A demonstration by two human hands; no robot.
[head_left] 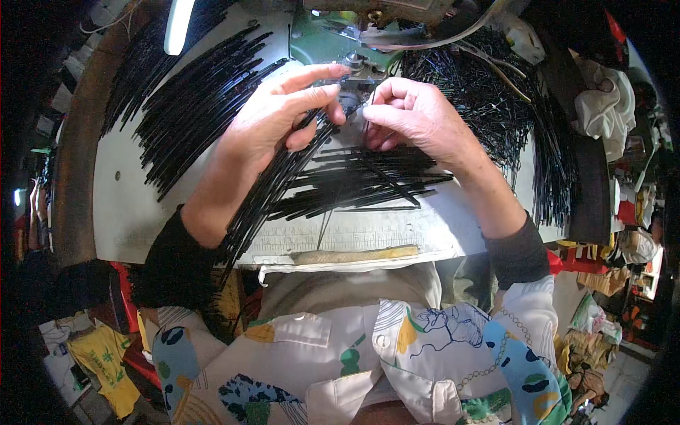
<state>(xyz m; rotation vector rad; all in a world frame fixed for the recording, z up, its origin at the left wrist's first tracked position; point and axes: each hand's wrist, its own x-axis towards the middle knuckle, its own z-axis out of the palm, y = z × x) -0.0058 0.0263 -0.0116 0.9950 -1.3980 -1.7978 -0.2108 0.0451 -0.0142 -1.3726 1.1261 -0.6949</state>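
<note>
My left hand (pixel 273 117) holds a bundle of thin black strips (pixel 265 185) under its curled fingers. Its index and middle fingers reach toward the metal foot area (pixel 358 67) of a green sewing machine (pixel 309 37). The bundle slants down past my left forearm to the table's front edge. Just right of the foot, my right hand (pixel 414 117) pinches what looks like one thin dark strip (pixel 367 129) between thumb and finger. A loose pile of black strips (pixel 354 180) lies below both hands on the white table (pixel 120 205).
Rows of long black strips (pixel 198 113) cover the table's left side. A tangled heap of finished-looking black strips (pixel 467 92) spreads at the right. A bright lamp (pixel 178 27) hangs at the upper left. Along the front edge lies a tan roll (pixel 358 255). White cloth (pixel 605 106) is beyond the right edge.
</note>
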